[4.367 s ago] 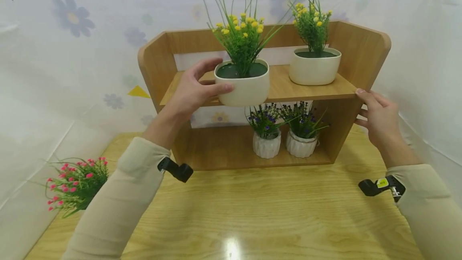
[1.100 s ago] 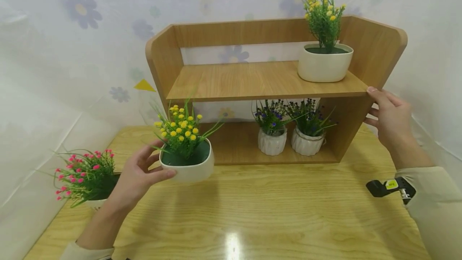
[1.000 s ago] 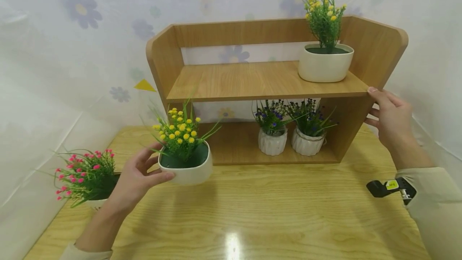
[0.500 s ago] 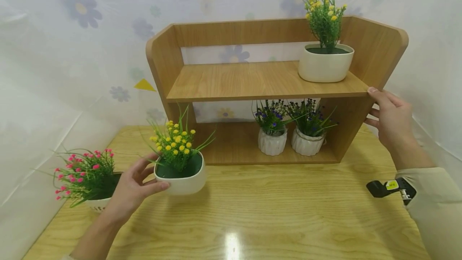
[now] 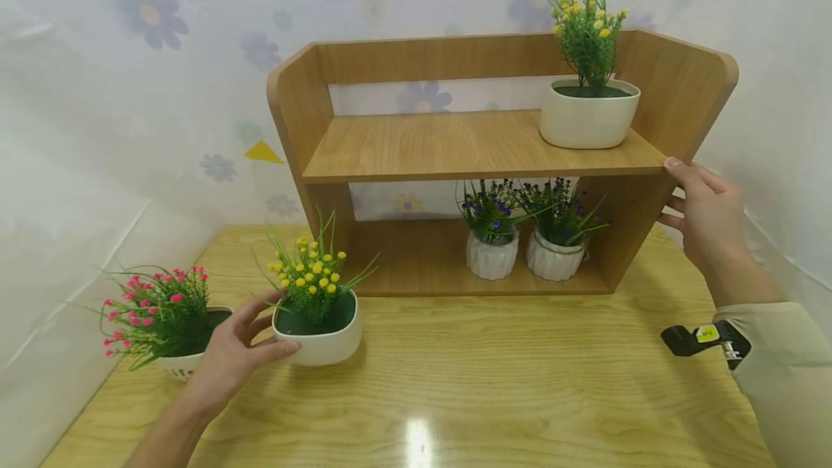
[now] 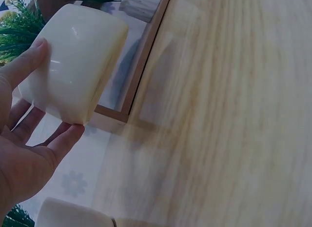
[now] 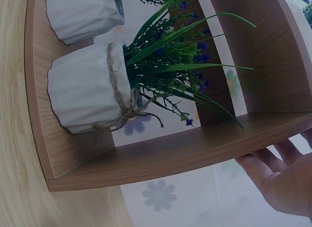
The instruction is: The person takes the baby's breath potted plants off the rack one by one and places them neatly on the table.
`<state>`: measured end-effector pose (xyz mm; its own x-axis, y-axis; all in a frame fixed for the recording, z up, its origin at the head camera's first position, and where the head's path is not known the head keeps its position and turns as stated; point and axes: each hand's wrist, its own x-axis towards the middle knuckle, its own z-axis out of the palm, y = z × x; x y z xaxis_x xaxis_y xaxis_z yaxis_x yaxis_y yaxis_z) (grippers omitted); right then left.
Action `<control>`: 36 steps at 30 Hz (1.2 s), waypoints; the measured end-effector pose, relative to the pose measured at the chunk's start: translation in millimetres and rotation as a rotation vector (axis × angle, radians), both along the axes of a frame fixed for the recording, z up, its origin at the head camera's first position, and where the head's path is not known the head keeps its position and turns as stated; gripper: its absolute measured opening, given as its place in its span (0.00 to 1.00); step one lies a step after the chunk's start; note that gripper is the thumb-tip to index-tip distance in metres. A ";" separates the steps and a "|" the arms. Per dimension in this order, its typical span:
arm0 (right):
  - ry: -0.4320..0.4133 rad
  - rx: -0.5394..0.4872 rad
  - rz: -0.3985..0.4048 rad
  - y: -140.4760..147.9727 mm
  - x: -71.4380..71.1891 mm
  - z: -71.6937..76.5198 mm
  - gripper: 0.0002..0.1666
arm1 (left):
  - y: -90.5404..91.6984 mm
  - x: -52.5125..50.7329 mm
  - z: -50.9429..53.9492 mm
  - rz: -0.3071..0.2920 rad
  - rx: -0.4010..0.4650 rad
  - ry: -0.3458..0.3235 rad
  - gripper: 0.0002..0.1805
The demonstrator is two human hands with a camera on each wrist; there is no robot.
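Note:
My left hand (image 5: 235, 344) holds an oval cream pot (image 5: 321, 347) of artificial yellow flowers by its left side, thumb in front and fingers behind. In the left wrist view the pot (image 6: 78, 58) hangs a little above the table. My right hand (image 5: 711, 219) grips the right side of a two-tier wooden shelf (image 5: 416, 146), thumb at the front edge and fingers against the outer side. A matching cream pot (image 5: 587, 120) with yellow flowers stands at the right end of the upper tier. Left of my left hand is a pot of pink flowers (image 5: 156, 309), partly hidden by that hand.
Two white ribbed pots (image 5: 492, 257) with purple flowers stand on the right of the lower tier; twine is tied round the right-hand pot (image 7: 90, 88). The shelf stands at the back of a wooden table (image 5: 494, 374). A flower-patterned cloth (image 5: 214, 92) hangs behind.
My left hand has taken the yellow-flowered pot off the upper tier, bringing it down and left, beside the pink flowers. It keeps sinking towards the table. My right hand stays on the shelf.

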<state>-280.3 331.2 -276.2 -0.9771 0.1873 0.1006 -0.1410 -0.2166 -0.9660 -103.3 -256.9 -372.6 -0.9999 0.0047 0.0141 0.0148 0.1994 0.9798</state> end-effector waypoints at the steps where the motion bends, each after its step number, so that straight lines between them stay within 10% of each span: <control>1: 0.000 -0.002 0.000 0.3 -0.2 -0.1 0.19 | -0.7 0.6 -1.0 0.003 -0.007 -0.006 0.44; 36: 0.011 -0.048 -0.007 0.0 -0.6 -0.1 0.17 | -16.1 3.6 -20.0 0.041 -0.082 -0.027 0.46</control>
<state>-281.0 331.2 -276.3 -0.9747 0.1989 0.1020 -0.1530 -0.2614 -0.9530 -99.7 -273.0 -392.7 -0.9993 -0.0359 -0.0119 -0.0214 0.2789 0.9601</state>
